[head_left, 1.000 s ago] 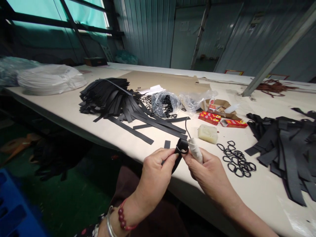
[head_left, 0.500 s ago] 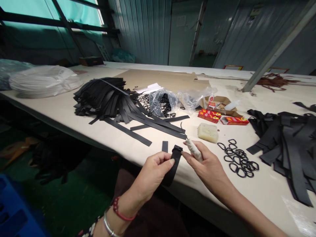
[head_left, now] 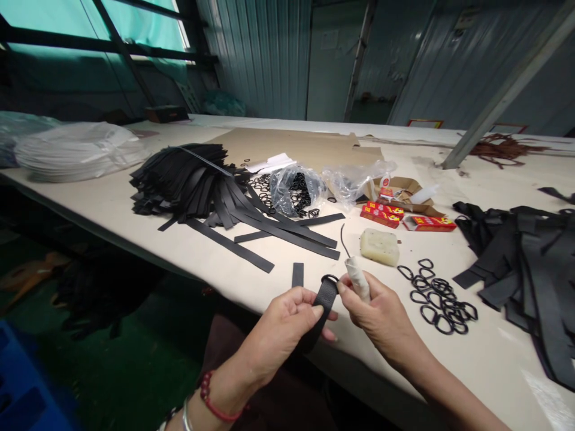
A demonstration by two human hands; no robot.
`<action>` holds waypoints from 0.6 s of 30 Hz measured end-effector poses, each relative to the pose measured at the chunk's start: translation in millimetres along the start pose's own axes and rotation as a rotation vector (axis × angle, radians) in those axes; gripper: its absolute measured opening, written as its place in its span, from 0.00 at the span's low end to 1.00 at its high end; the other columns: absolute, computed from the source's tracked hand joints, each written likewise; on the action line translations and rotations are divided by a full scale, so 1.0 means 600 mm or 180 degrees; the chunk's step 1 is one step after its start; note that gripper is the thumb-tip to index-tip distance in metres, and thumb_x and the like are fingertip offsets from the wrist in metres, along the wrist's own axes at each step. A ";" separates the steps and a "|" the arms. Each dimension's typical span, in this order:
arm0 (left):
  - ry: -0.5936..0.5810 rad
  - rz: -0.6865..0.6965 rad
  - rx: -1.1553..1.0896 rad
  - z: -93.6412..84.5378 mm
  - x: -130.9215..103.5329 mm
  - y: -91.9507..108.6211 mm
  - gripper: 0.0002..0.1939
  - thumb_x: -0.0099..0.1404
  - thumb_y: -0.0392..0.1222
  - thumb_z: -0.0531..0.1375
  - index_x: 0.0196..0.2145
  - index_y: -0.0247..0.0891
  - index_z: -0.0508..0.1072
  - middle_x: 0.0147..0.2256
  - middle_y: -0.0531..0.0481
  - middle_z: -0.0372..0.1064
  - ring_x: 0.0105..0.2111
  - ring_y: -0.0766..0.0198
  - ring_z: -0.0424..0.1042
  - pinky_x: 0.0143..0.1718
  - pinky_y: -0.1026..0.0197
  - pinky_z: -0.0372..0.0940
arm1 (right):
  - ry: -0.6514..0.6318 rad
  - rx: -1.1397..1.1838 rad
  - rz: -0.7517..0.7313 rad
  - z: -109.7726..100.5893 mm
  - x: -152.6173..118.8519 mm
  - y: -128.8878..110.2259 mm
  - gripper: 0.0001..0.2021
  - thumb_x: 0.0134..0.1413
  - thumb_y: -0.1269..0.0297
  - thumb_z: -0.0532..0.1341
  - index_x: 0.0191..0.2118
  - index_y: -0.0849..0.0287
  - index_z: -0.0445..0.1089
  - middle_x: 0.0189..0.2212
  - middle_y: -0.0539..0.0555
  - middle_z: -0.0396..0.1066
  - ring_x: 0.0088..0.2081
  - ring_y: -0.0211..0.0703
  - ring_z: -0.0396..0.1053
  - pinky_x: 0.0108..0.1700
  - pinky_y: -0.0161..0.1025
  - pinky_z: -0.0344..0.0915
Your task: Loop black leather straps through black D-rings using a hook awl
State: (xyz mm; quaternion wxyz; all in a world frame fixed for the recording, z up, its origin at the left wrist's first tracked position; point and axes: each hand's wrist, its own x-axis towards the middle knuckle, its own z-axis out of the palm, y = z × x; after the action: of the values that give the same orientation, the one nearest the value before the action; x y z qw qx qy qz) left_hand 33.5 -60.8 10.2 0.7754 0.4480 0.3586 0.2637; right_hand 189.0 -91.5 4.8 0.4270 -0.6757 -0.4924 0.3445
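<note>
My left hand is closed on a black strap, with the thumb on top and fingers beneath. A black D-ring sits in the loop at the strap's upper end. My right hand grips a thin curved metal tool by its white-wrapped handle, its dark tip pointing up and away from the strap. The right thumb and forefinger touch the ring's right side. Just beyond the left hand lies a short strap end. Loose D-rings lie right of my right hand.
A fanned bundle of black straps lies to the left, more straps to the right. Behind are a plastic bag of rings, red boxes and a yellowish block. A slanted post rises from the table.
The tool's tip has swung up and away from the strap. The strap's looped end has turned so the ring stands out at its top, with my right fingertips at it.
</note>
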 end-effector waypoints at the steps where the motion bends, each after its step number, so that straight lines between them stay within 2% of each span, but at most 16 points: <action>1: -0.0034 0.0001 -0.0002 0.001 0.000 0.001 0.08 0.58 0.41 0.59 0.34 0.34 0.70 0.31 0.48 0.73 0.26 0.66 0.68 0.36 0.62 0.58 | -0.0084 0.0233 0.0158 0.000 -0.002 0.001 0.10 0.52 0.55 0.56 0.30 0.58 0.63 0.16 0.43 0.54 0.18 0.35 0.52 0.21 0.33 0.49; 4: -0.0092 -0.0020 0.0025 0.003 0.001 0.006 0.09 0.58 0.40 0.59 0.33 0.32 0.74 0.27 0.49 0.72 0.23 0.68 0.63 0.34 0.63 0.57 | -0.0294 0.0853 0.0443 0.000 -0.008 0.005 0.14 0.50 0.51 0.58 0.31 0.58 0.61 0.16 0.42 0.51 0.18 0.33 0.48 0.20 0.32 0.45; 8: -0.0253 -0.0119 0.0020 0.005 0.000 0.008 0.12 0.59 0.40 0.57 0.24 0.33 0.77 0.23 0.49 0.70 0.26 0.66 0.62 0.35 0.64 0.55 | -0.0384 0.1386 0.0524 0.000 -0.018 0.005 0.15 0.50 0.51 0.59 0.32 0.58 0.61 0.16 0.40 0.50 0.17 0.31 0.46 0.20 0.30 0.44; 11: -0.0448 -0.0217 -0.0162 0.006 0.001 0.007 0.13 0.60 0.40 0.56 0.23 0.32 0.77 0.25 0.47 0.71 0.28 0.65 0.62 0.36 0.64 0.55 | -0.0493 0.1694 0.0526 0.000 -0.024 0.004 0.14 0.51 0.52 0.59 0.32 0.58 0.60 0.16 0.41 0.52 0.17 0.30 0.47 0.20 0.30 0.45; 15: -0.0445 -0.0340 -0.0404 0.006 0.006 0.002 0.11 0.58 0.39 0.59 0.25 0.31 0.77 0.25 0.48 0.70 0.24 0.69 0.60 0.32 0.65 0.56 | -0.0514 0.1694 0.0499 -0.003 -0.027 0.000 0.13 0.52 0.53 0.59 0.33 0.58 0.59 0.17 0.42 0.55 0.18 0.30 0.47 0.20 0.30 0.44; 18: -0.0314 -0.0168 -0.0219 0.006 0.008 -0.001 0.11 0.57 0.40 0.59 0.22 0.31 0.77 0.24 0.49 0.69 0.24 0.68 0.60 0.32 0.65 0.55 | -0.0474 0.1540 0.0490 -0.004 -0.029 -0.002 0.14 0.52 0.52 0.58 0.33 0.58 0.59 0.16 0.42 0.54 0.18 0.32 0.48 0.21 0.31 0.43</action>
State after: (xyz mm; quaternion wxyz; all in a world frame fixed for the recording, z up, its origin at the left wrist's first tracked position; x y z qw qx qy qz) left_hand 39.4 -59.5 9.6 0.8137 0.4239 0.3223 0.2329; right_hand 186.0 -108.5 7.9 0.5113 -0.5622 -0.3728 0.5324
